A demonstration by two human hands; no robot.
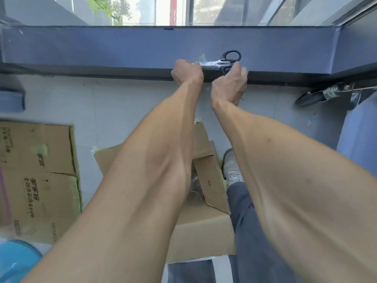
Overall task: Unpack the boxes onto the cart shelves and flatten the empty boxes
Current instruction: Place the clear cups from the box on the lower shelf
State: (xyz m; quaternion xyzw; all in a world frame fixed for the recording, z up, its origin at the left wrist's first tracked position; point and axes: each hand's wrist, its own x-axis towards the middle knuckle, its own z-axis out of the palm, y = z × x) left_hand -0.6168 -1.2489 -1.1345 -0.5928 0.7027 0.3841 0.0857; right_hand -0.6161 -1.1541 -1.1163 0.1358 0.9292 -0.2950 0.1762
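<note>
Head view: both outstretched hands [187, 73] grip scissors [219, 63].

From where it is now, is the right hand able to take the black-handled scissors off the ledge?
Probably yes. The right hand is already at the black handles of the black-handled scissors lying on the blue-grey ledge, with nothing between them. The left hand grips at the blade end.

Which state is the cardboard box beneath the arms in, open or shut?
Open: the box has a top flap standing up, with its inside showing.
</note>
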